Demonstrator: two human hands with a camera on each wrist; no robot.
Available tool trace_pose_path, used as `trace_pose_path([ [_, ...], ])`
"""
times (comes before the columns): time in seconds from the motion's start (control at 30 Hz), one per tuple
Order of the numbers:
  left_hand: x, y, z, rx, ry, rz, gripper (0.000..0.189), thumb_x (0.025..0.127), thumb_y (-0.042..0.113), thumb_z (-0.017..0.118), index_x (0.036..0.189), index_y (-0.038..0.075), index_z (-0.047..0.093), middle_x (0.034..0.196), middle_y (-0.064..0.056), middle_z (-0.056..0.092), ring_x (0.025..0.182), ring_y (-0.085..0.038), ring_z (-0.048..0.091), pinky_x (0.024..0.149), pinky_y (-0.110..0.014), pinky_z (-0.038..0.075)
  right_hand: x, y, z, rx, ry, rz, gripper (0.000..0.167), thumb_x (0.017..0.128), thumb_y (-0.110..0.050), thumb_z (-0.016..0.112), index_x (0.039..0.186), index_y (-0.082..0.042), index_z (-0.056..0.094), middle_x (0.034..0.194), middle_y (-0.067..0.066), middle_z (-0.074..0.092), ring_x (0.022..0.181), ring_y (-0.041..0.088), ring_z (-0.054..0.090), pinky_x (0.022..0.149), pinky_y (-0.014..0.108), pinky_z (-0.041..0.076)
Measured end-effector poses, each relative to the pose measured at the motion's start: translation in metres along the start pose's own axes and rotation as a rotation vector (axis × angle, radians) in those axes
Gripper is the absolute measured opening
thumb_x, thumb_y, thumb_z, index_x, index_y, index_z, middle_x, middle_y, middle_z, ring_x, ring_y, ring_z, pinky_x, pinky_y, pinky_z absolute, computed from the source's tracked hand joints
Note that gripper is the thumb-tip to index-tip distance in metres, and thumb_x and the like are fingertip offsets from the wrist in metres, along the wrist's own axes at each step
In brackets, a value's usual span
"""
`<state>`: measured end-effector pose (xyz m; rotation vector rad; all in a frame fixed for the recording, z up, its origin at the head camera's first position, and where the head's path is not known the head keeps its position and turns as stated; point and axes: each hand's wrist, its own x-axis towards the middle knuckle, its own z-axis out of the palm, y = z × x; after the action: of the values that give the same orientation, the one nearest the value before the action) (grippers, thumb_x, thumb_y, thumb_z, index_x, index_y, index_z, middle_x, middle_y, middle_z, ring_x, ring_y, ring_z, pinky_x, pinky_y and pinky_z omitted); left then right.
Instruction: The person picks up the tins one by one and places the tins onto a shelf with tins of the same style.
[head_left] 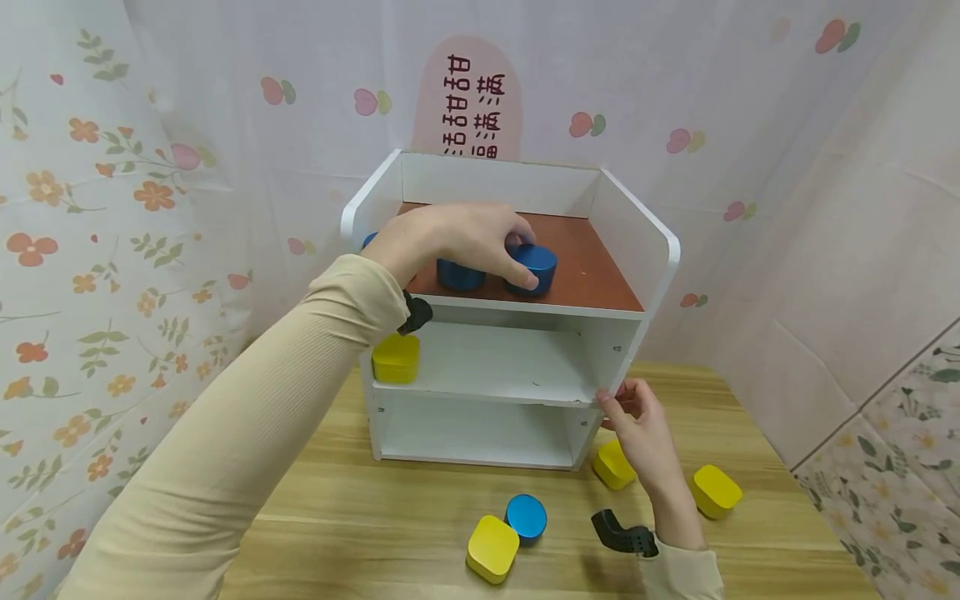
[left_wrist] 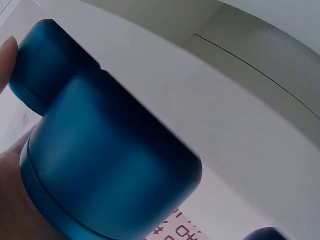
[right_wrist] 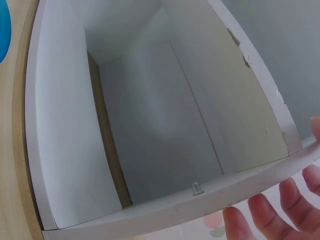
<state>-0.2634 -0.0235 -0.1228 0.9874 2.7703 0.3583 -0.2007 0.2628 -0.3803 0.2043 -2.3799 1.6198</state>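
Nearest the camera, a cream ribbed fabric sleeve [head_left: 247,425] is stretched in from the lower left, and at its end the left hand [head_left: 468,236] is curved over a short, smooth blue cylinder with a metallic sheen [head_left: 537,260], which is pinched between thumb and fingers. This cylinder is held upright at the front of the reddish-brown top board [head_left: 592,250] of a white open shelf unit [head_left: 495,179], right of centre; whether it is lifted at all cannot be told. No long horizontal axis is offered by its round, squat form. A matching blue cylinder [head_left: 461,276] is placed just to its left, partly covered by the left hand. The right hand [head_left: 641,433] is set lower and farther right, with the edge of the unit's side panel gripped between thumb and fingers at the middle shelf; from there the held cylinder is found up and to the left, well apart, so the left hand is clearly the nearer. Below, a yellow rounded-square block [head_left: 492,548] and another blue cylinder [head_left: 527,517] are seen close together on the wood-grain counter [head_left: 315,500].
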Motion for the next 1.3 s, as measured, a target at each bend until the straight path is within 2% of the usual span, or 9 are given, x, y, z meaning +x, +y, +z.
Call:
trace_pose_path([
  [0.3,-0.001,0.000,0.000,0.015,-0.001,0.009,0.066,0.089,0.051,0.065,0.143,0.017,0.047,0.131,-0.003,0.055,0.113,-0.018,0.050,0.096,-0.039,0.041,-0.002,-0.004,0.002,0.006,-0.003,0.013,0.037,0.100,-0.028,0.058,0.118,0.002,0.046,0.112,0.015,0.050,0.101,0.024,0.052,0.081,0.030,0.054],
  [0.5,-0.004,0.003,0.000,0.017,0.002,0.005,0.079,0.088,0.056,0.064,0.152,0.021,0.032,0.144,-0.003,0.047,0.124,-0.017,0.045,0.102,-0.040,0.039,-0.002,-0.003,0.001,0.006,0.000,0.012,0.037,0.100,-0.029,0.058,0.117,0.001,0.046,0.111,0.014,0.050,0.101,0.025,0.052,0.080,0.031,0.055],
  [0.6,-0.008,0.004,0.001,0.013,0.022,0.019,0.082,0.088,0.058,0.063,0.154,0.024,0.027,0.148,-0.002,0.042,0.130,-0.016,0.041,0.104,-0.040,0.036,-0.001,-0.002,0.001,0.008,0.002,0.006,0.036,0.100,-0.029,0.058,0.117,0.000,0.046,0.110,0.014,0.050,0.100,0.024,0.053,0.080,0.032,0.055],
  [0.87,-0.028,0.010,0.010,-0.012,0.135,0.136,0.081,0.087,0.059,0.064,0.152,0.024,0.032,0.149,0.006,0.041,0.132,-0.011,0.040,0.106,-0.034,0.034,-0.001,-0.001,0.000,0.002,0.005,0.003,0.036,0.100,-0.030,0.058,0.117,0.000,0.047,0.109,0.013,0.050,0.100,0.024,0.052,0.079,0.030,0.055],
  [1.1,-0.050,0.019,0.034,-0.057,0.294,0.279,0.072,0.088,0.050,0.068,0.148,0.019,0.042,0.149,0.004,0.042,0.143,-0.014,0.025,0.112,-0.035,0.029,-0.002,-0.002,0.000,0.011,-0.001,0.003,0.036,0.100,-0.027,0.058,0.119,0.002,0.046,0.112,0.014,0.050,0.101,0.024,0.052,0.080,0.029,0.054],
  [1.3,-0.069,0.021,0.055,-0.141,0.338,0.346,0.066,0.090,0.043,0.069,0.145,0.016,0.046,0.150,0.002,0.041,0.145,-0.014,0.021,0.110,-0.035,0.031,-0.003,-0.004,0.002,0.011,0.001,0.007,0.035,0.100,-0.025,0.058,0.120,0.001,0.046,0.114,0.014,0.050,0.101,0.022,0.051,0.080,0.030,0.054],
])
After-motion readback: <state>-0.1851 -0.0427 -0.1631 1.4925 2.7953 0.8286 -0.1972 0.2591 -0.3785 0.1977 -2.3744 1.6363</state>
